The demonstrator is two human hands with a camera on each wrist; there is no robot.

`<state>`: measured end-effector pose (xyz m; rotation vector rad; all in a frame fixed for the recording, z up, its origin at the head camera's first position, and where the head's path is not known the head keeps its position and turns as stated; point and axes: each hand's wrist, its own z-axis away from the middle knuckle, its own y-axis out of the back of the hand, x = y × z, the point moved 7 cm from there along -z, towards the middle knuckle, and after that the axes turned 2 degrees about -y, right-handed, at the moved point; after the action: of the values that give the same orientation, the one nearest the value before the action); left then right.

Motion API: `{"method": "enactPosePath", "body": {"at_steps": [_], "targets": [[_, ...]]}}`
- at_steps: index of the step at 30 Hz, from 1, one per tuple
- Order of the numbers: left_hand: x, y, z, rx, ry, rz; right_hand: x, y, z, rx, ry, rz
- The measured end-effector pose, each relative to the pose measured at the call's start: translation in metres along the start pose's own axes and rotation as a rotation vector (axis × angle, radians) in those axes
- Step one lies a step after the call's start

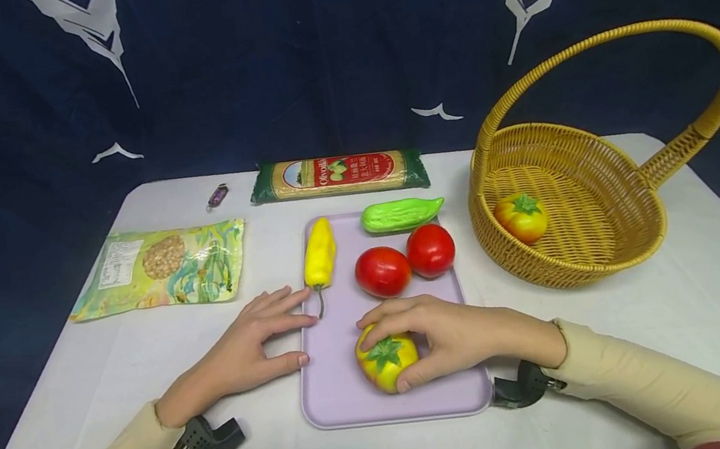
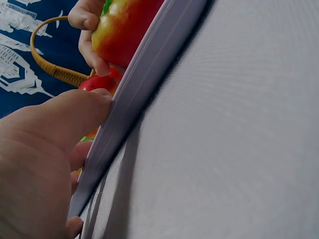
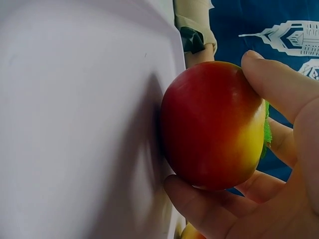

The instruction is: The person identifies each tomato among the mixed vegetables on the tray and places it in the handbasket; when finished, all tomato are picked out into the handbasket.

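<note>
Right hand (image 1: 442, 332) grips a glossy, rounded tomato (image 1: 386, 360) over smooth tray (image 1: 344, 397)

Lilac on the tray (image 1: 335, 387), yellow blending into red on the held fruit (image 1: 388, 364), solid red on the tomatoes (image 1: 431, 250), yellow on the pepper (image 1: 319, 254), golden-brown weave on the basket (image 1: 521, 261).

Glossy red-and-yellow tomato (image 1: 386, 377), green leafy top (image 1: 386, 352) upward, over the lilac tray's (image 1: 337, 398) near half
</note>
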<state>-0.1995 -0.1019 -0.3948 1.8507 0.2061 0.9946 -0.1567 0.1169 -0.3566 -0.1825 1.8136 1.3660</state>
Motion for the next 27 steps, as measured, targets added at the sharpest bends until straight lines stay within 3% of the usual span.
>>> {"method": "enactPosePath", "body": {"at_steps": [13,21,27], "targets": [[-0.001,0.0,0.0,0.005,-0.009,0.008,-0.002,0.012,0.003,0.026,-0.032,0.019],[-0.001,-0.001,0.0,0.009,-0.014,0.004,-0.009,0.048,0.018,0.166,-0.031,0.082],[-0.001,-0.001,0.0,0.001,-0.015,0.011,-0.011,0.081,0.042,0.308,-0.036,0.153]]}}
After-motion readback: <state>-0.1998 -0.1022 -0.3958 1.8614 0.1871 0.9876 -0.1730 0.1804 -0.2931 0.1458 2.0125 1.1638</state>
